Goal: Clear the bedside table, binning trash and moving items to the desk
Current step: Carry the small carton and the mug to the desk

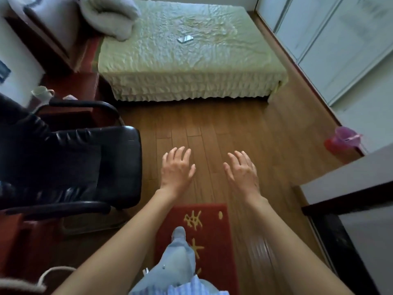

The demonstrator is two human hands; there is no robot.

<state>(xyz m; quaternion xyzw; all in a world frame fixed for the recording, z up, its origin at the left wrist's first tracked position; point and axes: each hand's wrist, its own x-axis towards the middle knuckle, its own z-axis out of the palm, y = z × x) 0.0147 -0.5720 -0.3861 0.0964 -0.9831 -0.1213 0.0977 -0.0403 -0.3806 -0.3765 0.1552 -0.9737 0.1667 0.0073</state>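
My left hand (pixel 177 168) and my right hand (pixel 241 171) are held out side by side over the wooden floor, palms down, fingers spread, holding nothing. The dark red bedside table (pixel 70 84) stands far left beside the bed, well ahead of both hands. On it I see a white mug (pixel 42 93) and a pale crumpled item (pixel 70 97), partly hidden by the chair's armrest. A small red bin with a purple liner (pixel 342 140) stands on the floor at the right, by the wall.
A black leather armchair (pixel 70 165) fills the left side between me and the bedside table. The bed with a pale green cover (pixel 185 60) lies ahead, a phone (pixel 185 38) on it. A red mat (pixel 197 237) lies underfoot. A grey surface (pixel 348 179) juts in at right.
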